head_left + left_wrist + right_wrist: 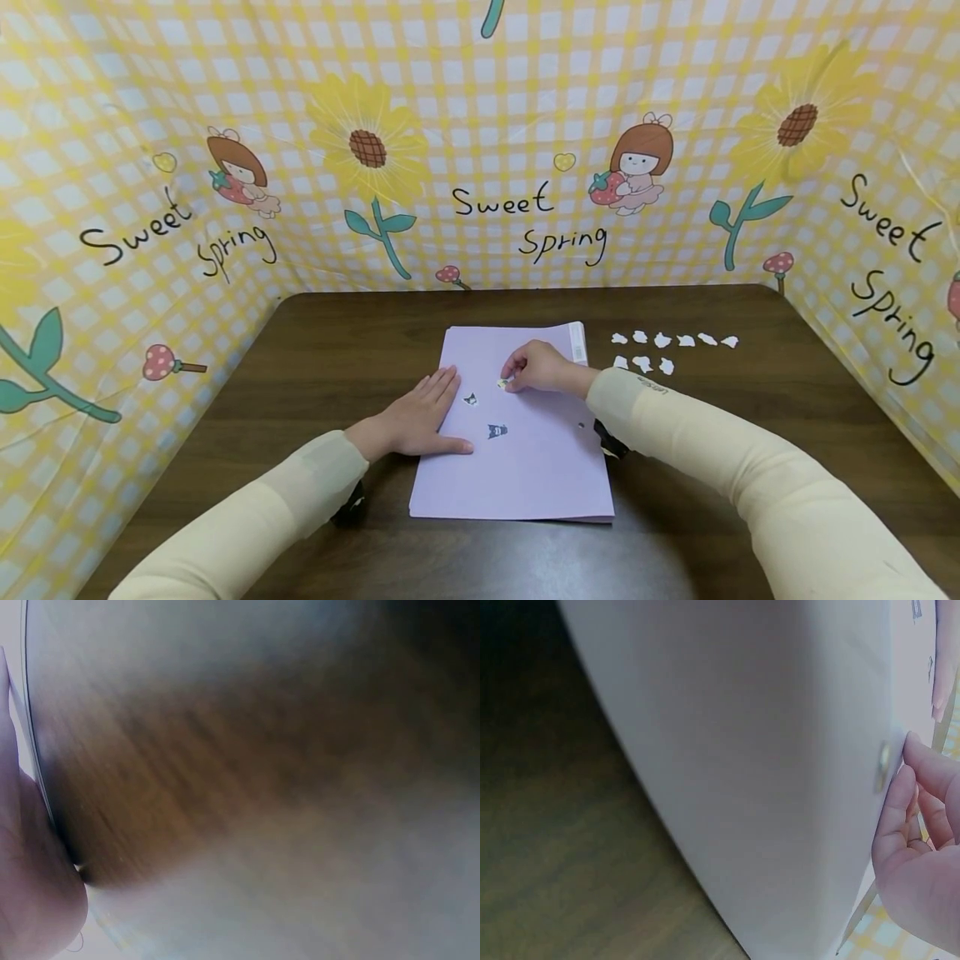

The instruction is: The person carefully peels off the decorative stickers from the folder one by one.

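A lilac folder (525,483) lies flat on the dark wooden table. My left hand (416,417) rests on its left edge, fingers spread and thumb pointing inward. Over the upper middle of the folder, my right hand (542,367) pinches a small yellowish sticker (503,384) between thumb and fingertips, right at the folder's surface. Two other stickers are on the folder: a small black-and-white one (470,400) beside the left fingers, and a bluish-grey one (497,432) lower down. In the right wrist view the right fingertips (909,742) meet at the folder.
To the right of the folder, several white cut-out pieces (662,340) lie in two rows on the table (360,333). A white label strip (577,342) runs along the folder's upper right edge. Yellow checked cloth (480,125) with printed flowers surrounds the table at the back and sides.
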`<state>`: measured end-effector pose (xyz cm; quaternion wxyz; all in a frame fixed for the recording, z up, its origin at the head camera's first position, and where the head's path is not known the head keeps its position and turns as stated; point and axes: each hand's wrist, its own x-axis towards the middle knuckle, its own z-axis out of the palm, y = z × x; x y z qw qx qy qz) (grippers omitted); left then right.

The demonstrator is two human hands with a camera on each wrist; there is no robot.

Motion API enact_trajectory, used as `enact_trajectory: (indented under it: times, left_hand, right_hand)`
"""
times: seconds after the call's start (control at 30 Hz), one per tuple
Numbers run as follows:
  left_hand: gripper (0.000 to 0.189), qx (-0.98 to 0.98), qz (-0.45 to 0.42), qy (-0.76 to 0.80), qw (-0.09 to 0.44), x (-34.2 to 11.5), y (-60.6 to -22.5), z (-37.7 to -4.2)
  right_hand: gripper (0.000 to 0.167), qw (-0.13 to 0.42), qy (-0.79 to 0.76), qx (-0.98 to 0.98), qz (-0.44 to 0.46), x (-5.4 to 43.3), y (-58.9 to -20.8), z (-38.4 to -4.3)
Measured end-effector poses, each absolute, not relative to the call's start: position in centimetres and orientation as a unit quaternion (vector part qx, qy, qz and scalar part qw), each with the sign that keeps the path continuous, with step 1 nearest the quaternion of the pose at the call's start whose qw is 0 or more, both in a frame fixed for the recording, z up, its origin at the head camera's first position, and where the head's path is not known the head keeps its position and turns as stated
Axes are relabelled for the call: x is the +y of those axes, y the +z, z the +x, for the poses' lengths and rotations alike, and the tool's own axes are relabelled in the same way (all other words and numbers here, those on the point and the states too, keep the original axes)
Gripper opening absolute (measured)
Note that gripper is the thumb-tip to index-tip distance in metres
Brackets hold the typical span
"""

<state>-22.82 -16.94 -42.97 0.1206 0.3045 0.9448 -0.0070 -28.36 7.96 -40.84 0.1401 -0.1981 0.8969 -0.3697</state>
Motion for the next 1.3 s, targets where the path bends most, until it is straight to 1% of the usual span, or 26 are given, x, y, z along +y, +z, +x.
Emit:
enact_trajectory:
  times: [0.33, 0.67, 1.07, 1.3]
  left_hand:
    - [0.118, 0.944, 0.309, 0.0, 0.115, -17.01, -42.98, -22.75]
    - [0.118, 0.943, 0.309, 0.0, 0.121, -16.98, -42.74, -22.67]
    - [0.119, 0.945, 0.302, -0.004, 0.126, -16.95, -42.79, -22.74]
    - [0.119, 0.945, 0.302, -0.002, 0.124, -17.0, -43.02, -22.82]
  right_hand:
    - [0.011, 0.152, -0.36, 0.899, -0.196, 7.8, -41.12, -28.77]
    - [0.008, 0.155, -0.351, 0.901, -0.203, 7.86, -41.02, -28.72]
    - [0.004, 0.145, -0.345, 0.899, -0.226, 8.02, -41.1, -28.58]
    - [0.007, 0.14, -0.351, 0.899, -0.221, 8.05, -41.12, -28.47]
